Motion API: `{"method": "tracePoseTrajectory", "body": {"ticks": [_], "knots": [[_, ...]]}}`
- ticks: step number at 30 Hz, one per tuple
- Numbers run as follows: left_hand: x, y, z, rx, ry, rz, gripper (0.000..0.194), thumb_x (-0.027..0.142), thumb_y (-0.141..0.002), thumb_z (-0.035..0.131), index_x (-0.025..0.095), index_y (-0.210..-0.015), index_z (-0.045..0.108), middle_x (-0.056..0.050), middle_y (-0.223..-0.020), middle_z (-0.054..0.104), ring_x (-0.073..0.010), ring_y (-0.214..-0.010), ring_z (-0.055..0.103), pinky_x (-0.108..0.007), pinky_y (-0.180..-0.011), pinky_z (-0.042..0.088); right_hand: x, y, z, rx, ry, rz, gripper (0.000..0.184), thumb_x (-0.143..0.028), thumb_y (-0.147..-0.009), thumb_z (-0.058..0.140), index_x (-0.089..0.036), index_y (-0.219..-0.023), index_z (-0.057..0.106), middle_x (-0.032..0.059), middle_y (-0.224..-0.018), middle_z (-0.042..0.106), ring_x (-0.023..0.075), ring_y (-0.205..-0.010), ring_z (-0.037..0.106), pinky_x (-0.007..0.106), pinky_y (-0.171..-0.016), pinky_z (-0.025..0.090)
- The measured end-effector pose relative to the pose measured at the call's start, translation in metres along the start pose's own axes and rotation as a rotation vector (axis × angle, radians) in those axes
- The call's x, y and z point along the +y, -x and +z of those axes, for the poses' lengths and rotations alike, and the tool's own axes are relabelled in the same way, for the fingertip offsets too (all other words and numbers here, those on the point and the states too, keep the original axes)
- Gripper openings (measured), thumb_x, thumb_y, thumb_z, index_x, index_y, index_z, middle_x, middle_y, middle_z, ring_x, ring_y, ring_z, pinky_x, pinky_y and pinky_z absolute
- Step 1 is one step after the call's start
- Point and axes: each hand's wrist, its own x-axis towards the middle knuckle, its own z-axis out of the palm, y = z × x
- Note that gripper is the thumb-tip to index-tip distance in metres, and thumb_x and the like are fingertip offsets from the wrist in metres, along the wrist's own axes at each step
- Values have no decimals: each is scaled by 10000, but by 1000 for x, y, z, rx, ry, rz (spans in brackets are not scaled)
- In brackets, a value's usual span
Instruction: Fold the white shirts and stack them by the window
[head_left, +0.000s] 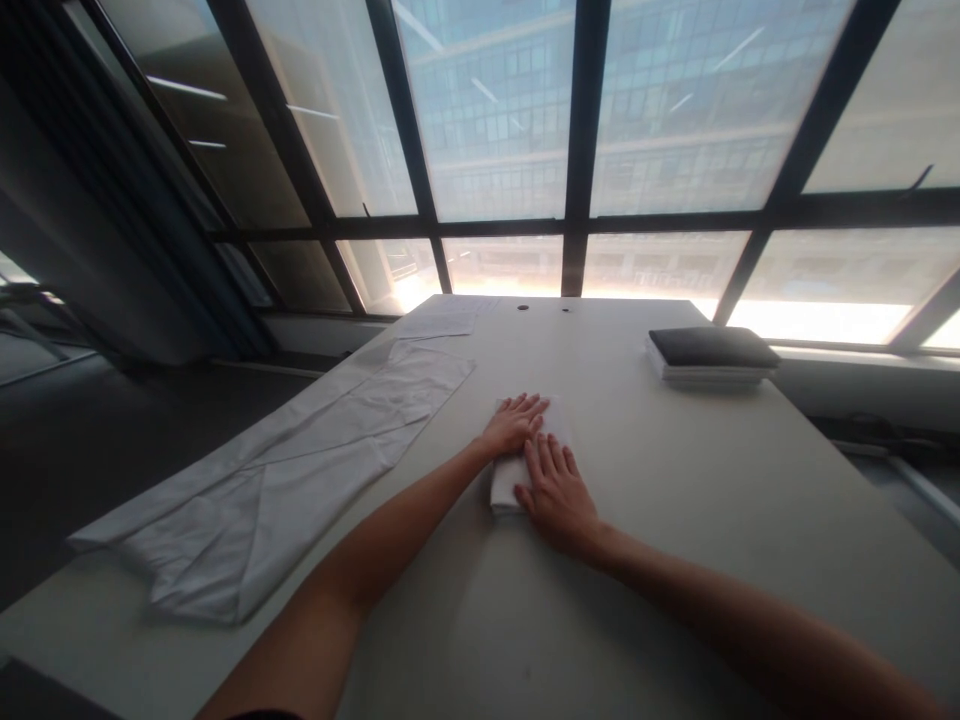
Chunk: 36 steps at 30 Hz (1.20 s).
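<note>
Left hand (516, 424) and right hand (561, 497) outstretched, I rest both flat on a folded white cloth (507, 486) at the middle of the bench (675, 470), grasping nothing. Rumpled white fabric (300, 475) lies left; a black-topped stack (712, 348) sits far right.

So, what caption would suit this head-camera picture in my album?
Left hand and right hand rest on a folded white cloth, loose white fabric lying leftward on the pale table.
</note>
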Motion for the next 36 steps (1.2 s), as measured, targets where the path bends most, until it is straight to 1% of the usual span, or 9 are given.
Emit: {"method": "tracePoseTrajectory", "body": {"ticks": [3,9,15,17,20,22,25,30,36], "knots": [[-17,-14,1,9,19,-108,536,368,-1064,228,224,-1563,361,-64,-1612,364,-268,-1492,308,-522,-1207,227,2,13,3,-41,4,-70,634,-475,-1000,481,-179,-1555,399,152,-1671,132,390,-1531,20,594,-1214,103],[-38,-21,4,207,118,-60,464,263,-1021,318,135,-1358,610,-112,-1375,633,-206,-1304,543,-358,-1152,359,11,27,-8,-81,-58,-166,525,-386,-1020,461,-268,-1531,443,105,-1674,172,335,-1541,42,550,-1224,106],[-26,23,-3,300,64,-304,368,236,-1001,406,162,-1253,664,-111,-1163,683,-223,-1112,600,-347,-1046,423,87,13,-42,-240,-190,-316,575,-138,-881,505,-315,-1424,571,29,-1620,339,244,-1537,154,577,-1218,23],[-16,45,-7,251,35,-348,346,284,-1015,416,171,-1232,662,-110,-1123,665,-225,-1047,616,-341,-984,453,118,1,-57,-255,-284,-280,493,-122,-875,462,-300,-1269,698,24,-1547,463,232,-1506,269,564,-1220,78],[2,66,-19,136,-36,-344,333,355,-1010,458,158,-1187,659,-129,-1093,645,-240,-968,633,-349,-902,485,139,-24,-70,-201,-392,-91,397,-131,-853,444,-229,-980,807,56,-1283,703,236,-1335,541,419,-1155,342],[16,64,-29,134,-102,-330,311,341,-991,496,152,-1186,649,-143,-1128,644,-263,-1017,625,-367,-920,479,130,-42,-68,-68,-344,118,419,-142,-863,433,-180,-1081,789,88,-1200,740,233,-1225,626,347,-1084,423],[38,37,-34,238,-93,-223,342,258,-1007,442,166,-1298,595,-134,-1324,604,-256,-1191,573,-367,-1028,430,94,-59,-49,95,-149,310,505,-169,-931,391,-86,-1377,612,169,-1428,586,252,-1350,512,366,-1144,342],[56,-7,-9,137,11,66,454,269,-1060,300,167,-1471,464,-113,-1514,495,-232,-1424,404,-417,-1188,281,49,-47,-11,79,74,301,596,-177,-960,369,-1,-1529,372,237,-1575,374,332,-1490,276,499,-1202,170],[39,-9,9,81,-2,30,552,379,-1077,188,159,-1551,365,-106,-1604,374,-273,-1508,265,-486,-1225,177,57,-24,-1,115,121,338,673,-429,-1011,346,-15,-1541,348,243,-1619,277,336,-1518,186,491,-1214,91]]}}
